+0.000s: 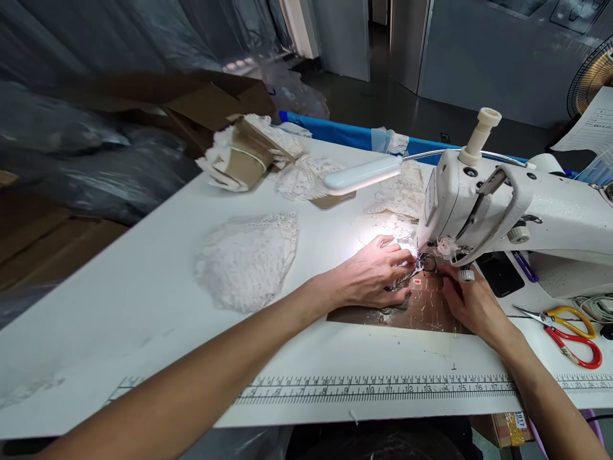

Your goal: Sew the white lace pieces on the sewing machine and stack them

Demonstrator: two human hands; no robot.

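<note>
My left hand (pixel 378 273) lies palm down beside the presser foot (pixel 421 262) of a white sewing machine (pixel 440 198). Its fingers are stretched out and pressed on white lace fabric (pixel 395 227), with the thumb apart on a brown plate (pixel 426 303). The lace runs from under these fingers toward the needle, brightly lit. On the other side of the foot is my right hand (pixel 472 297), thumb bent and fingertips reaching in behind the machine's knob. Those fingertips are partly hidden, so what they touch does not show.
A gathered white lace piece (pixel 249 262) lies left of my forearm. Behind it sit a lace bundle tied around cardboard (pixel 246 160) and a white lamp (pixel 364 176). Right of my right hand are a phone (pixel 500 273) and red-and-yellow-handled scissors (pixel 572 329). A printed ruler (pixel 335 390) lines the front edge.
</note>
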